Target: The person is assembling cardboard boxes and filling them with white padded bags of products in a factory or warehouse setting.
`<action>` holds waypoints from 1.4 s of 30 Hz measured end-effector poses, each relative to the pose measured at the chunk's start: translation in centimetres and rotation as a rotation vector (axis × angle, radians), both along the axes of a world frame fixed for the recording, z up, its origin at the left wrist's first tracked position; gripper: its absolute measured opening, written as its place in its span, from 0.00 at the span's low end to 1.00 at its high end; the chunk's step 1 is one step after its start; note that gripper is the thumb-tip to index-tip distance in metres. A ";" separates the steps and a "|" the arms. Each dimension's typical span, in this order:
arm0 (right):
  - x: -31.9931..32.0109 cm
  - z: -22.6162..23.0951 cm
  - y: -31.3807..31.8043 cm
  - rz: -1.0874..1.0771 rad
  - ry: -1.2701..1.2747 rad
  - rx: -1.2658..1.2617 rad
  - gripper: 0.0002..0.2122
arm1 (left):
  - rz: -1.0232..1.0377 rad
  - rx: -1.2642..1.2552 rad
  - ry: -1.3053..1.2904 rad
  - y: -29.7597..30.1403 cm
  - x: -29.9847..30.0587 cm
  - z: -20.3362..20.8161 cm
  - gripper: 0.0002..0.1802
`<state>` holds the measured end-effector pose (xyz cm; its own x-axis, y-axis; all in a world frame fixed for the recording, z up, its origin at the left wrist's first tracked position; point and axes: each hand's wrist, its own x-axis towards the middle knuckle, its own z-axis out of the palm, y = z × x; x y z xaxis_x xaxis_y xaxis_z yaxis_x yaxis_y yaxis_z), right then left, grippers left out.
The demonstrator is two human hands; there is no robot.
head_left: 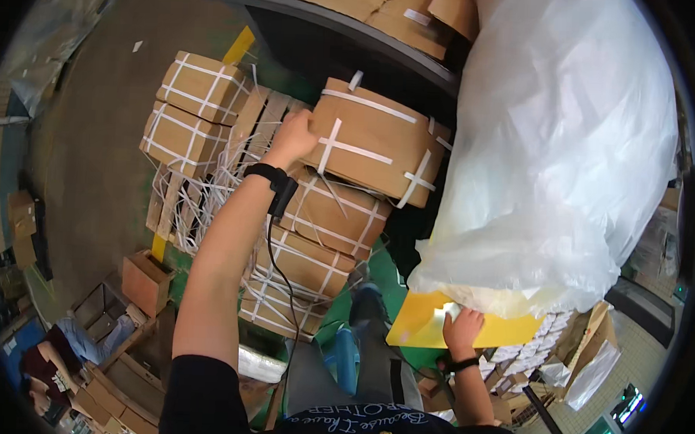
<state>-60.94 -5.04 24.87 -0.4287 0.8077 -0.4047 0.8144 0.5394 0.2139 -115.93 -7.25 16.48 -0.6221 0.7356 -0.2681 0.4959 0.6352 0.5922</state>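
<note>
A brown cardboard box (374, 140) with white straps, some ends sticking up, lies tilted on top of a stack. My left hand (293, 139) is closed at its left edge, fingers curled and partly hidden against the cardboard. More strapped cardboard boxes (307, 260) are stacked below it, toward me. My right hand (463, 331) rests with its fingers apart on a yellow board (421, 317), at the lower right. Over the board's far part lies a large bulging translucent plastic bag (560, 149), its contents unclear.
Two strapped boxes (193, 113) and tangled white straps (217, 176) sit on a wooden pallet (162, 209) at left. A dark-sided bin (316, 41) holding flattened cardboard stands behind. Another person (54, 359) is at the lower left, among open cartons (135, 378). White stacked pieces (532, 341) lie right.
</note>
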 end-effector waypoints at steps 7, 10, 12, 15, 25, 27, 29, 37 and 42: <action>-16.2 5.9 -2.1 0.041 0.769 -1.046 0.27 | -0.098 -0.040 0.141 5.2 -3.1 1.1 0.36; -23.5 -1.6 0.8 -0.053 1.017 -0.329 0.29 | -0.166 -0.053 0.176 8.1 -3.3 0.1 0.38; -26.5 -5.7 3.4 -0.275 0.991 -0.081 0.30 | -0.251 -0.026 0.154 9.6 -4.0 -1.1 0.37; -27.6 -9.8 7.1 -0.463 0.976 0.102 0.31 | -0.341 -0.110 0.122 11.6 -2.7 -2.0 0.34; -29.8 -12.7 10.5 -0.664 0.738 0.229 0.33 | -0.242 0.009 0.148 11.8 -2.4 -5.0 0.26; -29.7 -12.9 10.3 -0.659 0.729 0.215 0.33 | -0.174 0.086 0.227 11.2 -1.7 -5.1 0.24; -29.2 -14.1 10.8 -0.590 0.750 0.250 0.32 | -0.164 0.116 0.186 9.5 -1.7 -5.2 0.24; -31.7 -14.2 14.2 -0.272 0.700 0.131 0.25 | 0.167 0.052 0.138 -6.9 4.8 -4.6 0.21; -36.4 -13.6 13.4 0.023 0.725 0.236 0.24 | 0.343 0.073 -0.065 -15.5 15.2 -3.6 0.18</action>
